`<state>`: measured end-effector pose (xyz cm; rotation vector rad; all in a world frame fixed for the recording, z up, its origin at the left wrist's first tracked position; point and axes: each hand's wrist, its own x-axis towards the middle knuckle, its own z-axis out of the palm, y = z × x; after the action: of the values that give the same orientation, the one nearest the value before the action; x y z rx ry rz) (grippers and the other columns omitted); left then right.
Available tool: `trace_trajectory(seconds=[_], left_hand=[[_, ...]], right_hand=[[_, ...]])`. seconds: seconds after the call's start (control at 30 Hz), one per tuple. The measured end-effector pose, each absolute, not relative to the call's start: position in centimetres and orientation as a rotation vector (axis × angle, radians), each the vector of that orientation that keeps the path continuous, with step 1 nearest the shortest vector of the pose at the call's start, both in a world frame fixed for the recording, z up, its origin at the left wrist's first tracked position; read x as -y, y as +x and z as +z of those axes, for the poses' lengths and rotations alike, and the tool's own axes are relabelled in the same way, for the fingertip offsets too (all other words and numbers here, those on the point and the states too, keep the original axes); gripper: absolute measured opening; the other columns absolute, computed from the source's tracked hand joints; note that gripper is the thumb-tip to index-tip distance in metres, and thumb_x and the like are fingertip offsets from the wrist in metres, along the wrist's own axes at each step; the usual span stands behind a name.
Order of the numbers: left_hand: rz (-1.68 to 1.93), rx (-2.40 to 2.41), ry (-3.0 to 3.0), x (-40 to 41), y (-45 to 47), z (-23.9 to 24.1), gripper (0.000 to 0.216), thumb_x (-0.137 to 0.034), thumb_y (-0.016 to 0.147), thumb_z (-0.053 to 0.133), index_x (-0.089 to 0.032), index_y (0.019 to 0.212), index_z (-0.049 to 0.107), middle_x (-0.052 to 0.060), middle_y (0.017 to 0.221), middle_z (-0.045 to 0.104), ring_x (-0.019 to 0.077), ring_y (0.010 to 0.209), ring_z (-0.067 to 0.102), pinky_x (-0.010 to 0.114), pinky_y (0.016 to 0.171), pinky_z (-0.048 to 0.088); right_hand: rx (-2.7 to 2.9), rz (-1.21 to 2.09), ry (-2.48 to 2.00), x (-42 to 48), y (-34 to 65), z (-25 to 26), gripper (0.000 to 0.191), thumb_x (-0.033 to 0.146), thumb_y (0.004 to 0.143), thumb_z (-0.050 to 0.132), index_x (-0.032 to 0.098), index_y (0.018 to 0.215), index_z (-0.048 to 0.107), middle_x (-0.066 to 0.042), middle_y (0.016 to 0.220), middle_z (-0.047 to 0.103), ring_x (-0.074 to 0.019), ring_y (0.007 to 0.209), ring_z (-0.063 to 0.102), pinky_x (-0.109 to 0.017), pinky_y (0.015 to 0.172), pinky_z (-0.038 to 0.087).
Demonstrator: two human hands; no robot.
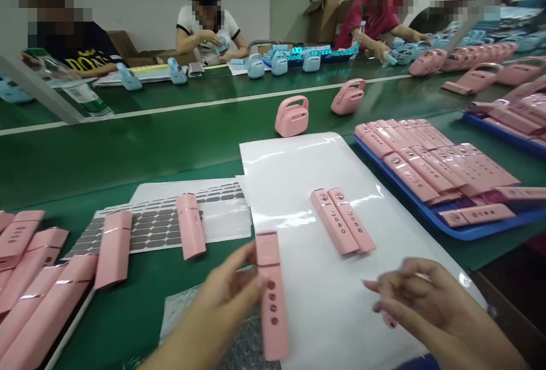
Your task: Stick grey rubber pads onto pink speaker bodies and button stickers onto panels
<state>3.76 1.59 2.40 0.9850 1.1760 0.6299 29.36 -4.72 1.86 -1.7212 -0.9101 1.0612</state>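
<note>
My left hand grips a long pink plastic panel with a row of small holes, holding it upright over the near edge of a glossy white sheet. My right hand hovers just right of it with fingers loosely curled and blurred, holding nothing I can make out. Two more pink panels lie side by side on the white sheet ahead. Further left, a sheet of grey oval stickers has a pink panel resting on it.
A blue tray of several pink panels sits right. More pink panels pile at left. Pink handled units ride the green conveyor belt. Beyond it, several people sit working with blue units.
</note>
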Motion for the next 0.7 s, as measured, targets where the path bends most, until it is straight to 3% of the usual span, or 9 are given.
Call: trace_trajectory(seconds=[0.1,0.27,0.7], left_hand=[[0.617,-0.991,0.919,-0.2,7.0,0.1,0.043,-0.040,0.076,0.062,-0.027,0.117,0.054,0.004,0.107,0.058,0.0160,0.080,0.057,0.033,0.078,0.049],[0.592,-1.015,0.920,0.7,7.6,-1.4,0.040,-0.037,0.073,0.066,-0.026,0.111,0.057,0.003,0.091,0.054,0.0159,0.075,0.056,0.028,0.065,0.046],[0.518,-0.967,0.947,0.5,7.4,-1.6,0.047,-0.036,0.076,0.063,-0.026,0.121,0.051,0.004,0.090,0.053,0.0176,0.081,0.055,0.031,0.070,0.046]], right_hand=[[0.980,1.217,-1.555,3.0,26.2,3.6,0.028,0.031,0.077,0.063,0.026,0.088,0.037,0.002,0.076,0.063,-0.0202,0.081,0.064,-0.033,0.075,0.053],[1.203,1.226,-1.640,1.4,23.7,4.2,0.021,0.019,0.084,0.051,0.026,0.095,0.035,0.002,0.084,0.061,-0.0185,0.086,0.060,-0.037,0.079,0.048],[1.403,1.112,-1.802,1.0,23.2,3.8,0.022,0.012,0.082,0.049,0.025,0.094,0.036,0.002,0.083,0.060,-0.0169,0.079,0.060,-0.026,0.058,0.044]])
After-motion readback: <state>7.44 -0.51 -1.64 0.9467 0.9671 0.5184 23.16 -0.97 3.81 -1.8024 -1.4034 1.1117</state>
